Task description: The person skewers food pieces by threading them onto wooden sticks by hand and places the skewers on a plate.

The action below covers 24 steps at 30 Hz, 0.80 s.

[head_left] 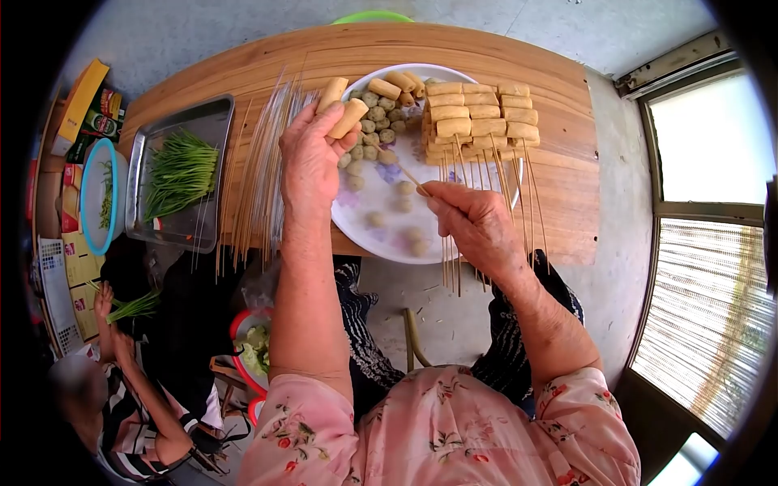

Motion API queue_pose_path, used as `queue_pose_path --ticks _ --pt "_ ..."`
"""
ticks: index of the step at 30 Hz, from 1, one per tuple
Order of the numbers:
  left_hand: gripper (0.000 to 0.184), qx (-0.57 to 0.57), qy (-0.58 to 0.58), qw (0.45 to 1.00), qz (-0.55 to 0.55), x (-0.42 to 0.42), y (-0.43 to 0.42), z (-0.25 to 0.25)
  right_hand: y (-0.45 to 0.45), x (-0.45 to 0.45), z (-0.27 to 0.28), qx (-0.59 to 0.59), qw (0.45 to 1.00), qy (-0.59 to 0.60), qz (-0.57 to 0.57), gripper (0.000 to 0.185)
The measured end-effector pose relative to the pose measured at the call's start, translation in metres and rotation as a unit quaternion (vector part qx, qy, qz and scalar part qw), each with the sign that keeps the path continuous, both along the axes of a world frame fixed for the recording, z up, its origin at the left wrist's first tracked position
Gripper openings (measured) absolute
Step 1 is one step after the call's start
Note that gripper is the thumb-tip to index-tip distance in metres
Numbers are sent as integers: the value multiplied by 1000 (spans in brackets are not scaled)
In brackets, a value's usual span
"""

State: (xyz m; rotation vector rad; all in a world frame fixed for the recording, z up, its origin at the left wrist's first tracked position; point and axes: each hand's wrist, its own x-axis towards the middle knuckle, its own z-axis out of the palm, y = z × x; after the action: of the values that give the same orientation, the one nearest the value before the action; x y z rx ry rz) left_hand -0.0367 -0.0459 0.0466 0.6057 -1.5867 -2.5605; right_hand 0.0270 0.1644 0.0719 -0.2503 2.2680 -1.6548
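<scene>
My left hand (311, 158) is closed around two short beige rolls (348, 118), which look like tofu-skin rolls, above the left rim of a large white plate (454, 251). A thin bamboo skewer (405, 173) is pinched in my right hand (480, 220), its tip pointing up and left toward my left hand. Whether the tip has pierced anything cannot be made out. Grey-green balls (376, 125) lie on the plate, with loose rolls (383, 87) behind them. On its right side, skewered rolls (488, 127) are stacked in layers, their sticks hanging toward me.
Bare skewers (263, 178) lie in a bundle on the wooden table (559, 89). Further left, a metal tray (136, 174) holds green stalks (185, 174). A seated person (154, 405) at lower left holds more greens (134, 306). A red-rimmed basin (237, 326) stands below.
</scene>
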Motion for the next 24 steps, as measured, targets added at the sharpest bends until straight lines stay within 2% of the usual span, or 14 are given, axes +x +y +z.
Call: queue_pose_path --ticks 15,24 --pt "36 -66 15 997 -30 2 14 4 -5 6 -4 -3 999 22 -44 19" --pt "35 -38 1 997 -68 6 27 7 -5 3 0 2 998 16 -56 20"
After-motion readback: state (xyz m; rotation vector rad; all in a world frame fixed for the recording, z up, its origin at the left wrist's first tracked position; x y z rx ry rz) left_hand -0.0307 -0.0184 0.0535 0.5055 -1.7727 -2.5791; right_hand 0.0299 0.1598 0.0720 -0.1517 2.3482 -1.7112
